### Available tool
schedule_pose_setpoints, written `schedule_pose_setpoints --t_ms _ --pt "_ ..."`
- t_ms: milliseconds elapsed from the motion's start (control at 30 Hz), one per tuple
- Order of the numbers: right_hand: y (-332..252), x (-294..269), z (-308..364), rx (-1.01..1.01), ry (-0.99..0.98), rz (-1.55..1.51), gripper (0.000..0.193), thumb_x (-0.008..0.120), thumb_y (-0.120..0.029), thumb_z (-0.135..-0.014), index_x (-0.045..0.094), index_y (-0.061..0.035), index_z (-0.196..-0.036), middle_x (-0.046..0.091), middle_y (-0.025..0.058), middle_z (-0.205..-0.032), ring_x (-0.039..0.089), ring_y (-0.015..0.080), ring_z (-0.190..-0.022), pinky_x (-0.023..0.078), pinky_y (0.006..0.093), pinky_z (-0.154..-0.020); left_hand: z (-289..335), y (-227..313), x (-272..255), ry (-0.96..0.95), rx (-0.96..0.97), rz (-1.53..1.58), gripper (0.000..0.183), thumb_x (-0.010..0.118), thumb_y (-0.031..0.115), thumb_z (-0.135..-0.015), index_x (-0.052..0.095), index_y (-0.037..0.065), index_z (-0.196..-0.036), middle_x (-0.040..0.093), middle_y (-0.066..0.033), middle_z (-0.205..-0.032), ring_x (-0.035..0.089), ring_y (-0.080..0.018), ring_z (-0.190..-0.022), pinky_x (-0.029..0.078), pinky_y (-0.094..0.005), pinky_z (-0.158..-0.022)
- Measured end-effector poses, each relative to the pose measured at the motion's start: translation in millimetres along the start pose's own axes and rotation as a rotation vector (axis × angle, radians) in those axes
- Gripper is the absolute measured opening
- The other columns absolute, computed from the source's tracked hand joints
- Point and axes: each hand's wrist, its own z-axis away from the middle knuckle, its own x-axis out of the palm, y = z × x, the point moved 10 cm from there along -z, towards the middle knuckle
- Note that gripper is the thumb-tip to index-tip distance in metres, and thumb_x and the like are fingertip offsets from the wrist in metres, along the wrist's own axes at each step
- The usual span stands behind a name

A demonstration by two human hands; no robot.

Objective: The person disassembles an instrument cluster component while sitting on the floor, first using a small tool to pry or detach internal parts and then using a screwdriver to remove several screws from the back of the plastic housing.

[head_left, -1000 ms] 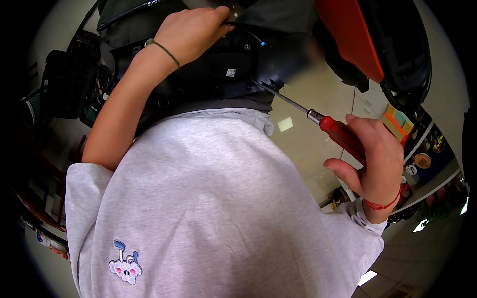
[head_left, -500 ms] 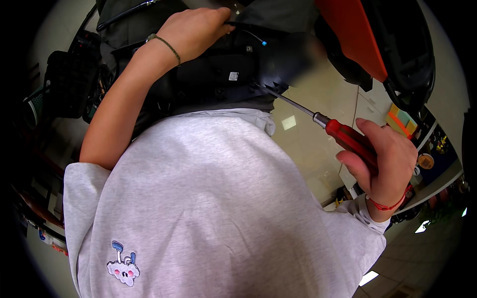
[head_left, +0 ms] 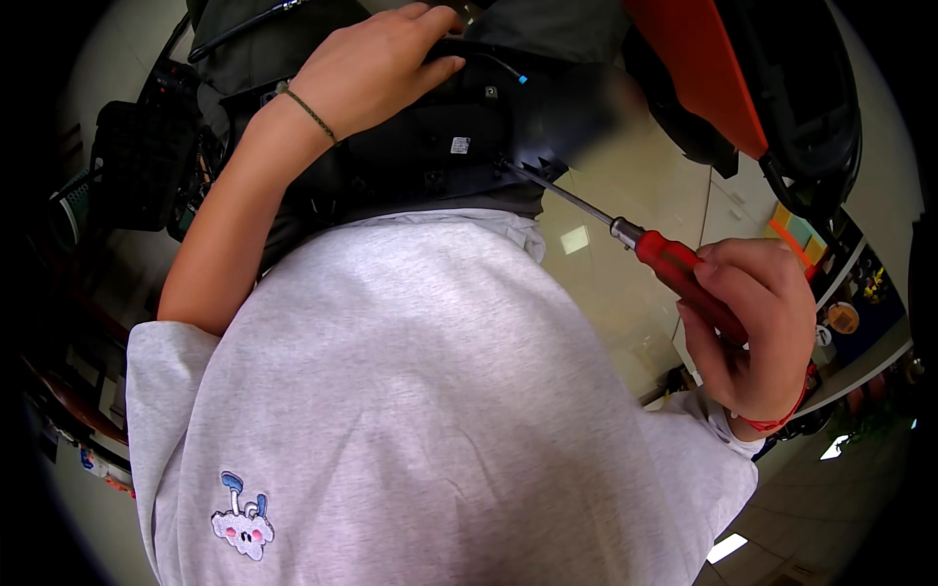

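My right hand (head_left: 767, 317) is closed round the red handle of a screwdriver (head_left: 674, 272). Its metal shaft slants up and left, and the tip meets the near right corner of a black plastic housing (head_left: 410, 142) lying across my lap. At the top, my left hand (head_left: 376, 68) reaches over the housing, thumb and fingers bent round its dark far edge. What the fingertips press on is partly hidden. Just right of that hand, a thin black cable with a blue end (head_left: 522, 79) sticks out. A small white label (head_left: 459, 146) is on the housing.
A large orange and black shell (head_left: 699, 73) stands at the upper right. Black equipment (head_left: 142, 161) is at the left. On the right, a shelf or table holds a yellow and orange box (head_left: 796, 239) and small items. Pale tiled floor (head_left: 611, 293) shows below the screwdriver.
My right hand has turned on the screwdriver handle, its fingers now curled further over it. My left wrist has shifted slightly left and the thumb lies lower, apart from the fingers.
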Motion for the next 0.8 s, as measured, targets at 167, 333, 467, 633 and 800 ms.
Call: schedule_pose_setpoints --t_ms 167,333,467,633,800 --pt "-0.1 -0.2 5.5 0.100 -0.078 0.158 0.044 0.082 -0.014 -0.068 0.062 -0.0018 -0.105 0.064 0.0154 -0.088 0.061 0.0279 -0.070 0.047 0.0355 -0.060 0.6 28.9 -38.1 0.198 0.144 -0.073 0.022 0.068 0.026 -0.092 0.061 0.008 -0.103 0.063 -0.0096 -0.106 0.057 -0.0212 -0.102 0.045 -0.0386 -0.093" --pt "-8.9 -4.2 0.2 -0.112 0.117 0.119 0.042 0.082 -0.034 -0.072 0.065 -0.0036 -0.095 0.066 0.0102 -0.083 0.058 0.0214 -0.059 0.041 0.0308 -0.048 11.1 65.8 -23.9 0.119 0.208 0.244 0.014 0.068 0.004 -0.085 0.064 0.005 -0.098 0.061 -0.0092 -0.089 0.064 -0.0288 -0.085 0.052 -0.0367 -0.072" --pt "-9.7 -0.3 -8.4 -0.057 0.046 0.084 0.041 0.084 -0.024 -0.070 0.064 -0.0018 -0.099 0.067 0.0114 -0.086 0.062 0.0255 -0.066 0.046 0.0322 -0.055 29.9 78.0 36.8 -0.109 0.151 0.333 0.012 0.065 0.008 -0.087 0.063 0.004 -0.098 0.062 -0.0097 -0.091 0.065 -0.0299 -0.084 0.055 -0.0393 -0.071" --pt "-5.7 1.8 -0.1 0.041 0.140 0.129 0.040 0.084 -0.011 -0.069 0.064 -0.0028 -0.102 0.068 0.0115 -0.089 0.063 0.0223 -0.065 0.050 0.0299 -0.055 37.3 86.7 81.0 -0.240 0.158 0.242 0.014 0.063 0.008 -0.087 0.059 0.001 -0.099 0.059 -0.0124 -0.093 0.066 -0.0308 -0.085 0.056 -0.0401 -0.072" --pt "-11.1 0.4 -3.0 -0.068 0.239 -0.015 0.044 0.085 -0.005 -0.066 0.063 -0.0026 -0.104 0.067 0.0127 -0.091 0.066 0.0232 -0.075 0.052 0.0305 -0.059 35.5 81.6 92.8 -0.248 0.153 0.194 0.015 0.061 0.007 -0.085 0.058 0.001 -0.099 0.058 -0.0133 -0.093 0.066 -0.0319 -0.085 0.057 -0.0407 -0.073"
